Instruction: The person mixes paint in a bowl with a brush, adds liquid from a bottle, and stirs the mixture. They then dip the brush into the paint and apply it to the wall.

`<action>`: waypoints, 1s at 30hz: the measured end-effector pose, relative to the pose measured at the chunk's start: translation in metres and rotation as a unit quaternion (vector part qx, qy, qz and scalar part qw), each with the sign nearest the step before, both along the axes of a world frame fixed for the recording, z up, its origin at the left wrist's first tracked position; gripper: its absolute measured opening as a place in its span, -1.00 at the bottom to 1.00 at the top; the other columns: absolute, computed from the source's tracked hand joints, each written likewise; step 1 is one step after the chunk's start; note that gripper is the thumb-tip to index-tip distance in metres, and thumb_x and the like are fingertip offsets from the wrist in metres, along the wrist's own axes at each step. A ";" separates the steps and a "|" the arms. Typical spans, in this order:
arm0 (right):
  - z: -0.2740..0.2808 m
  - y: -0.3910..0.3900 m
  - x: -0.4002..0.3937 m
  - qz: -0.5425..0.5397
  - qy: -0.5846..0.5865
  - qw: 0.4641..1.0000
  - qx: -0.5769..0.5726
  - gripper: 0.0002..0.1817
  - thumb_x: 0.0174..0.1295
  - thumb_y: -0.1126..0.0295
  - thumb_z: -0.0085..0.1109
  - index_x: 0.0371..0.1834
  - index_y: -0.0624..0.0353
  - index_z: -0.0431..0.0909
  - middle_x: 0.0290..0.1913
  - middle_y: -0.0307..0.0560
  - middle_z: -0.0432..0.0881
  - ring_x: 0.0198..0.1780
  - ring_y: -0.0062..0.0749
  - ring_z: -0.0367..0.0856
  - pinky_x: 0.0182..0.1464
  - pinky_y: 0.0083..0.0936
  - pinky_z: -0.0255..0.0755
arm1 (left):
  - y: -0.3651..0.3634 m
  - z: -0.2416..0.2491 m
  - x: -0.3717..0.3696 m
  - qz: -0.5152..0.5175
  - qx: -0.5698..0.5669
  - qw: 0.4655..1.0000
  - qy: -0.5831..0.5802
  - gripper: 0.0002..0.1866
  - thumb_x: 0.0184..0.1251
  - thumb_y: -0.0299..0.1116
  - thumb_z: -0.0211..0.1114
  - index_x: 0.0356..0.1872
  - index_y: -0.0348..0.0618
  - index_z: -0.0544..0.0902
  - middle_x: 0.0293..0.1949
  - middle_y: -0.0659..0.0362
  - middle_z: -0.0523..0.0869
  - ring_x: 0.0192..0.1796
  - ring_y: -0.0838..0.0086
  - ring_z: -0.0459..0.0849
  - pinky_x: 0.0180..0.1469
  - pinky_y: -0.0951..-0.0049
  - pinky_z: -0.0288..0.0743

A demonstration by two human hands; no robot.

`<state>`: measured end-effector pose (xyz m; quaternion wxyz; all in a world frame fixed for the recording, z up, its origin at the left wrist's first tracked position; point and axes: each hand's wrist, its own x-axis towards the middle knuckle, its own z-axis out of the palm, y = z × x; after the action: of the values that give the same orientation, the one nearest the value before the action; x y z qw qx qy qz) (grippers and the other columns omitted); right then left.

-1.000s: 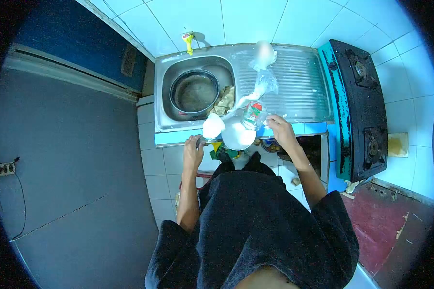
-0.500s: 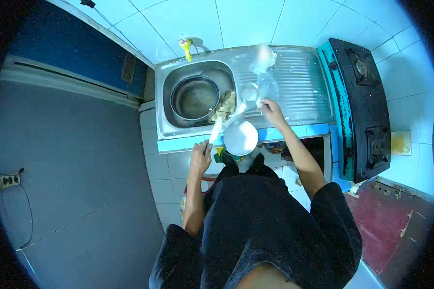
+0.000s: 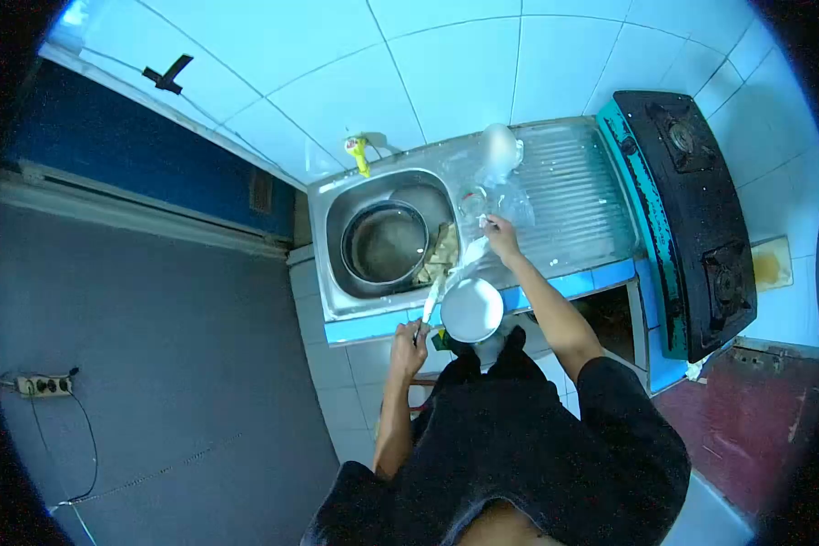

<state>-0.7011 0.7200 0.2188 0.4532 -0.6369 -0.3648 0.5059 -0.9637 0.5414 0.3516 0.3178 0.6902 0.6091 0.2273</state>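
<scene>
1. Head view, looking straight down: one steel sink unit (image 3: 555,196) with a single basin and a ribbed drainboard, set into a blue-edged table (image 3: 601,278).
2. One round metal pot (image 3: 384,244) sitting in the basin, food scraps (image 3: 441,255) just beside it.
3. Right hand (image 3: 500,238) over the drainboard's left part, fingers pinched on a clear plastic bag (image 3: 510,196); one small glass (image 3: 471,200) just beside that hand.
4. Left hand (image 3: 408,343) below the table's front edge, fingers clenched around one knife (image 3: 428,305), blade pointing up toward the sink.
5. One white bowl (image 3: 470,309) at the table's front edge, between the two hands.
6. One yellow tap (image 3: 359,155) at the wall behind the basin.
7. One black two-burner stove (image 3: 692,200) to the right, well apart from both hands.
</scene>
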 end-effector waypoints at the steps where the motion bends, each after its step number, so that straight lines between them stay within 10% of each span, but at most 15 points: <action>1: -0.005 -0.001 -0.001 -0.004 0.002 1.000 0.002 -0.68 0.20 0.43 0.15 0.00 0.35 0.52 -0.18 0.01 0.63 -0.24 -0.39 0.62 -0.16 -0.50 0.45 | 0.001 0.008 0.005 0.000 0.001 1.000 0.000 -0.77 0.22 -0.51 0.10 -0.16 -0.40 0.59 -0.33 -0.18 0.62 -0.29 -0.06 0.49 -0.19 0.07 0.37; 17: -0.013 -0.006 -0.002 -0.011 0.010 1.000 -0.016 -0.74 0.23 0.50 0.11 -0.04 0.38 0.51 -0.30 0.03 0.64 -0.29 -0.43 0.67 -0.38 -0.55 0.53 | 0.017 0.007 0.000 -0.022 -0.004 0.999 -0.024 -0.78 0.32 -0.43 0.00 -0.15 -0.33 0.54 -0.35 -0.11 0.60 -0.24 -0.01 0.51 -0.13 0.15 0.38; 20: -0.037 0.003 0.004 -0.010 -0.209 0.976 0.066 -0.57 -0.06 0.32 0.33 -0.13 0.35 0.56 -0.19 0.17 0.64 -0.10 0.02 0.60 -0.07 -0.28 0.49 | 0.020 0.025 0.005 -0.013 -0.040 0.999 -0.023 -0.74 0.34 -0.41 0.02 -0.06 -0.34 0.53 -0.31 -0.14 0.63 -0.22 0.00 0.59 -0.11 0.18 0.43; 27: 0.023 -0.043 0.002 -0.031 -0.327 0.932 0.151 -0.56 0.09 0.28 0.29 -0.03 0.33 0.50 -0.07 0.17 0.55 -0.18 -0.16 0.62 -0.18 -0.44 0.51 | 0.023 0.070 0.022 0.058 -0.071 0.996 -0.017 -0.67 0.15 -0.34 0.32 -0.11 -0.36 0.63 -0.34 -0.11 0.70 -0.28 0.27 0.71 -0.22 0.35 0.53; 30: 0.029 -0.086 0.005 -0.003 -0.268 0.953 0.144 -0.57 0.12 0.32 0.25 0.00 0.34 0.45 -0.08 0.17 0.51 -0.09 -0.09 0.55 -0.10 -0.35 0.47 | 0.023 0.067 0.028 0.088 -0.089 0.991 -0.038 -0.72 0.11 -0.27 0.32 -0.22 -0.25 0.68 -0.37 -0.16 0.67 -0.28 0.00 0.67 -0.23 0.22 0.51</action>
<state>-0.6963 0.6342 0.2474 0.4271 -0.6779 -0.5399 0.2579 -0.9359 0.5646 0.4187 0.3800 0.5935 0.6727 0.2254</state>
